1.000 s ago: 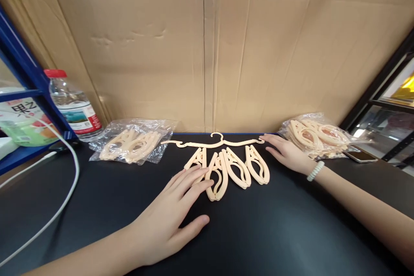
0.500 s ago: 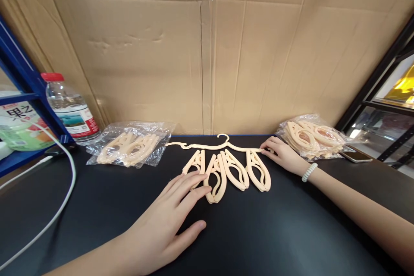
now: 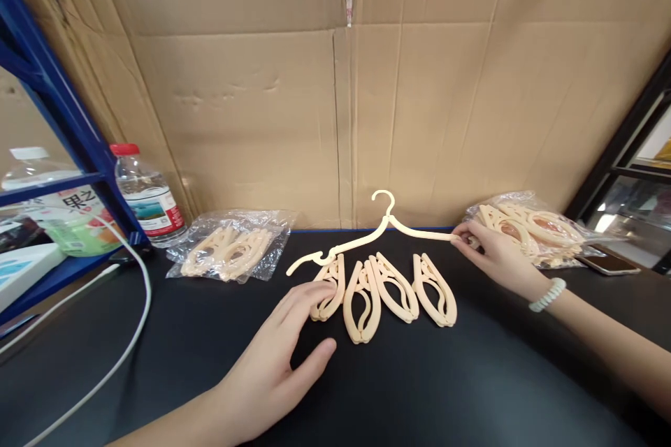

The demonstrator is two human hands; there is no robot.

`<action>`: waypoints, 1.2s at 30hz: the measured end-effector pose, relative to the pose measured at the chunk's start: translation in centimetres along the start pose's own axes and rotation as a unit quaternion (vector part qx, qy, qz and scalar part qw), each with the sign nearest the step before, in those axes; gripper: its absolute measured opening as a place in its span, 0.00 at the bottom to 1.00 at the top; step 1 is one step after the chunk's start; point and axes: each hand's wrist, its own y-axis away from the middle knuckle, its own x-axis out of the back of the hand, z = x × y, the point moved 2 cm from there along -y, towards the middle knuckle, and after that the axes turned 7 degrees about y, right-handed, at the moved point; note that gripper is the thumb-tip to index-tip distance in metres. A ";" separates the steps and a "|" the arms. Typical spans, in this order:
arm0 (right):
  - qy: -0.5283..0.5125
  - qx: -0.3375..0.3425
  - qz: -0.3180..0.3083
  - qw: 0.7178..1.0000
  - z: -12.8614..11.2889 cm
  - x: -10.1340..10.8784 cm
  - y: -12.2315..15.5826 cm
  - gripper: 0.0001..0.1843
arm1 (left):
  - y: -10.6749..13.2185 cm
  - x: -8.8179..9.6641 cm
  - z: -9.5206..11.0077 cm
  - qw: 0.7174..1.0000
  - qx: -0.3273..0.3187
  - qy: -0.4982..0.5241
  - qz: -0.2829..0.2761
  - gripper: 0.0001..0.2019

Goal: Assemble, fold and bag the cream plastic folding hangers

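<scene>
My right hand pinches the right end of an unfolded cream folding hanger. The hanger's hook points up and its left arm ends in a bent, partly folded tip. In front of it lie several folded hangers in a row on the black table. My left hand rests over the leftmost folded hanger, its fingers stretched and the thumb apart. Its fingertips cover part of that hanger. To the right lie a folded hanger, another folded hanger and the rightmost folded hanger.
A clear bag of folded hangers lies at the left, another bag at the right beside a phone. A water bottle stands by the blue rack. A white cable curves along the left. Cardboard closes off the back.
My right hand has lifted and tilted the unfolded hanger, so its hook now stands up against the cardboard. My left hand has shifted off the second folded hanger. The view has moved slightly.
</scene>
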 end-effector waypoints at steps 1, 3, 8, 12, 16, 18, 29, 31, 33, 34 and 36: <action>0.003 -0.004 0.013 1.000 -0.1 0.6 0.1 0.16 | -0.1 0.1 -0.3 0.999 0.025 0.016 0.012 0.20; 0.002 -0.011 0.043 0.999 -0.3 1.7 0.3 0.16 | -0.4 0.3 -1.0 0.995 0.073 0.056 0.033 0.18; -0.005 0.004 0.088 0.996 -1.4 3.4 0.7 0.16 | -0.7 0.6 -2.0 0.967 0.149 0.171 0.113 0.26; 0.019 0.057 0.068 0.996 -2.6 3.4 1.0 0.15 | -0.6 0.4 -1.9 0.955 0.161 0.221 0.117 0.30; 0.011 0.112 0.026 0.993 -4.4 2.5 1.5 0.13 | -0.5 0.3 -1.9 0.965 0.138 0.203 0.094 0.31; 0.012 0.126 0.015 0.992 -5.3 2.0 1.8 0.12 | -0.5 0.3 -1.9 0.978 0.121 0.157 0.072 0.28; 0.130 0.216 0.050 0.966 -7.2 2.0 2.1 0.11 | -1.0 1.2 -1.4 0.982 0.118 0.098 0.108 0.18; 0.189 0.234 0.090 0.950 -7.4 2.3 2.2 0.12 | -1.0 1.2 -1.4 0.983 0.111 0.100 0.106 0.18; 0.243 0.237 0.137 0.931 -7.6 2.6 2.4 0.15 | -0.9 1.2 -1.5 0.985 0.102 0.099 0.102 0.17; 0.262 0.234 0.153 0.923 -7.7 2.7 2.5 0.17 | -0.8 1.2 -1.5 0.985 0.100 0.098 0.099 0.16; 0.283 0.226 0.174 0.916 -7.8 2.8 2.8 0.20 | -0.7 1.1 -1.6 0.986 0.098 0.097 0.098 0.16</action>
